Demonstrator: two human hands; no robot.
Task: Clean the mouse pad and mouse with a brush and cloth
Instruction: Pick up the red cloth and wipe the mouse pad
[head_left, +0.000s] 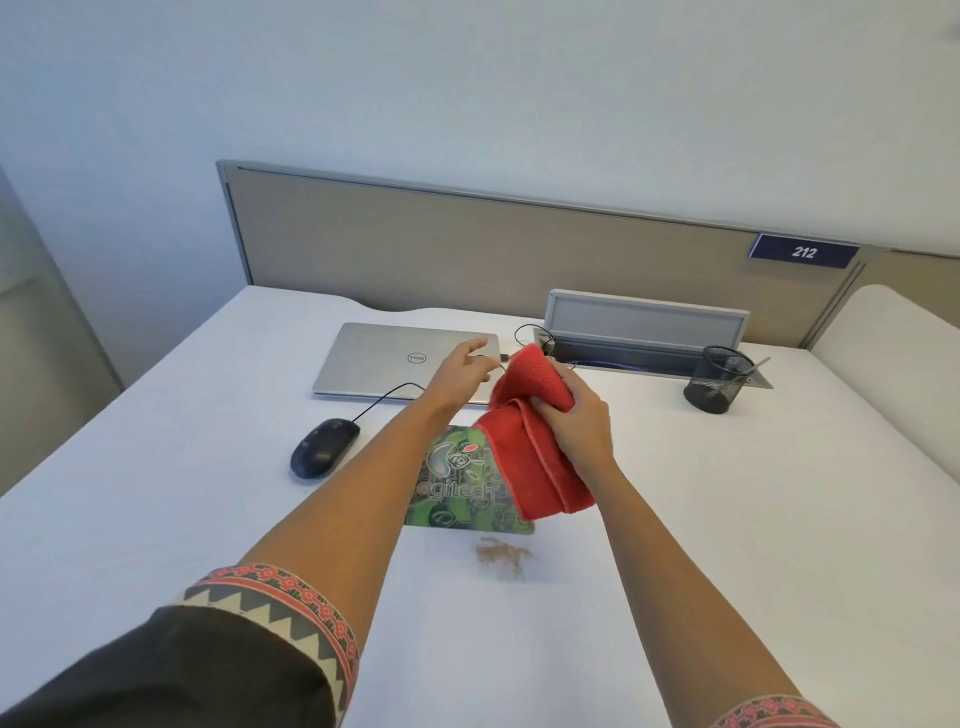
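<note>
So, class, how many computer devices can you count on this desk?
2. A closed silver laptop lies at the back of the desk, partly behind the left hand. A black wired mouse sits nearer, left of the mouse pad. Arms may hide others.

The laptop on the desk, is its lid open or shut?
Shut. The silver laptop lies flat on the desk with its lid down and the logo facing up; no screen or keyboard shows.

Pale blue wall (467, 78), beige desk partition (467, 249), white desk (727, 519)
</note>
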